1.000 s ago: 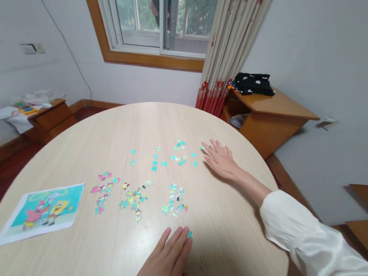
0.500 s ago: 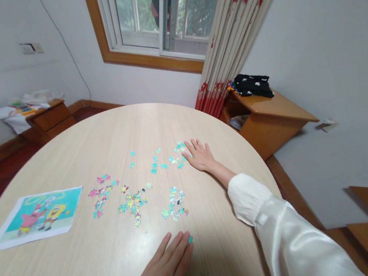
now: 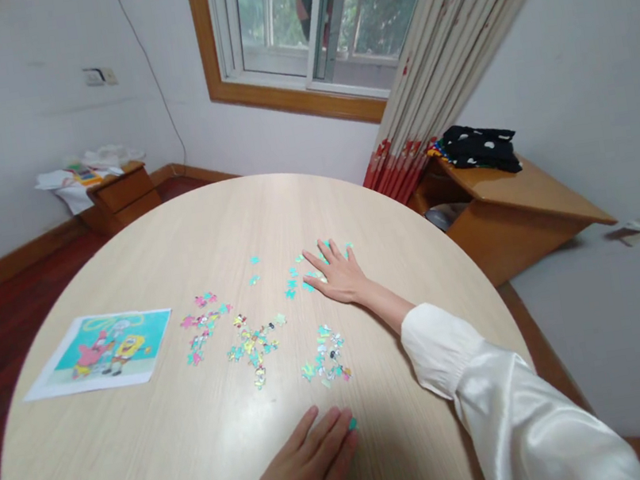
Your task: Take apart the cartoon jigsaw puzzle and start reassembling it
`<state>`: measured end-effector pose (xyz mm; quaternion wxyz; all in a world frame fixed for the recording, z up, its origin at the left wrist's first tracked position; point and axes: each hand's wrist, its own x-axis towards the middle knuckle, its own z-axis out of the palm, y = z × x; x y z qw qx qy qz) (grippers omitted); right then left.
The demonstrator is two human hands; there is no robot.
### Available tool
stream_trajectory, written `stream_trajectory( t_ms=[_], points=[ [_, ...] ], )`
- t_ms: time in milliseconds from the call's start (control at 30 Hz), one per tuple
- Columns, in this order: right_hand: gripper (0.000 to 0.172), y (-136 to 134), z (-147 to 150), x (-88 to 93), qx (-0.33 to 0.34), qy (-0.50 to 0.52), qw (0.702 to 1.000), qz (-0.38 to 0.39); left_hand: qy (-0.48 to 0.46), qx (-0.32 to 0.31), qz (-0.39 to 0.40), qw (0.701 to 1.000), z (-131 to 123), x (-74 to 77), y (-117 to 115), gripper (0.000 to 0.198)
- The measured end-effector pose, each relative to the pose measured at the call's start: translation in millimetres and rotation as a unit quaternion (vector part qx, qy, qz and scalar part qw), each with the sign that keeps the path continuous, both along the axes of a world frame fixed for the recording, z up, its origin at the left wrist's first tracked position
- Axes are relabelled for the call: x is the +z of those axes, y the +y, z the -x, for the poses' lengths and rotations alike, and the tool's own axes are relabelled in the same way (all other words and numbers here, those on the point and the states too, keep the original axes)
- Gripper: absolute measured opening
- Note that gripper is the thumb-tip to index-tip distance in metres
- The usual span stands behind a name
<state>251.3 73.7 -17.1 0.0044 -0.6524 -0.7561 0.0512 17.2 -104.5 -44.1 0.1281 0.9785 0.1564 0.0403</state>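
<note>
Small jigsaw puzzle pieces lie in loose groups on the round wooden table. My right hand rests with spread fingers over the far group of mostly turquoise pieces, covering some. Near the front edge my left hand lies flat with fingers stretched out, and a single turquoise piece shows at its fingertips. Between the hands is a group of pale and turquoise pieces. Further left are a yellowish mixed group and a pink one. A printed cartoon picture lies at the left.
Behind the table are a window and a long curtain. A wooden cabinet with dark folded cloth stands at the right. A small drawer unit bearing papers stands at the back left.
My right hand has shifted left over the far turquoise pieces and now covers more of them. The left hand stays by the single piece. The whole view has swung slightly left.
</note>
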Motion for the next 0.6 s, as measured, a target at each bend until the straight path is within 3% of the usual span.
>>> stream_trajectory(
  t_ms=[267,433,600],
  points=[
    [0.069,41,35,3.9,0.014,0.006,1.000,0.010,0.017,-0.008,0.022,1.000,-2,7.7,3,0.063],
    [0.068,29,45,3.2,0.064,-0.002,0.997,-0.030,-0.014,0.005,0.026,1.000,-1,1.6,-1,0.055],
    [0.065,30,53,-2.2,0.060,0.003,0.998,0.006,-0.018,0.007,0.021,1.000,-1,2.2,-1,0.052]
  ],
)
